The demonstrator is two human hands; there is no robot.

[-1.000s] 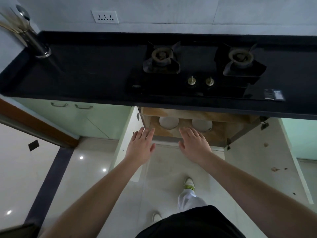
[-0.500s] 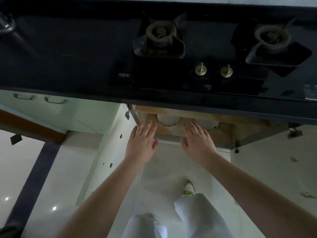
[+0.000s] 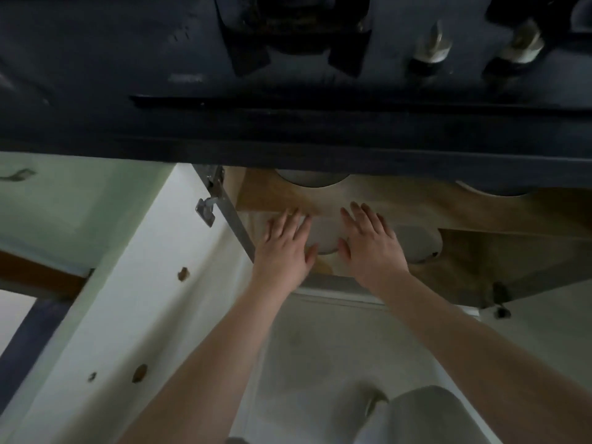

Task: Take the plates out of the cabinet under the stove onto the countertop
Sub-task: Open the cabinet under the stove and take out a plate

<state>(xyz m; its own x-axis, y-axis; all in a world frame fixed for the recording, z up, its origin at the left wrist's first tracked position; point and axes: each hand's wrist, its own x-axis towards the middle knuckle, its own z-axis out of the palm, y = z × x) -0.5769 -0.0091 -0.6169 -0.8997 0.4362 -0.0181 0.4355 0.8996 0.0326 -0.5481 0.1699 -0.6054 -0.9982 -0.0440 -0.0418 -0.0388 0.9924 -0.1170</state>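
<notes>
With both arms stretched into the open cabinet under the stove, a person spreads the left hand (image 3: 285,248) and the right hand (image 3: 368,248) flat, fingers splayed wide and gripping nothing, on either side of a pale plate (image 3: 323,235) lying on the lower wooden shelf (image 3: 464,270). The two hands lie over that plate's left and right edges, though the blur makes it impossible to tell whether they touch it. A second plate (image 3: 418,243) lies just beside the first, to the right of the right hand, and apart from it. Higher up, on the upper shelf (image 3: 400,200), the near rims of two more plates peek out below the bench edge: one (image 3: 312,181) above the hands, the other (image 3: 493,190) well to the right. The dark bench (image 3: 288,145) fills the top of the frame, carrying the stove, whose burner (image 3: 294,27) and two control knobs (one at (image 3: 431,48), one at (image 3: 520,46)) show only partly. The white cabinet door (image 3: 112,315) swings open at left, its metal hinge (image 3: 208,206) near the left hand. A pale trouser leg (image 3: 426,418) shows over the floor below.
</notes>
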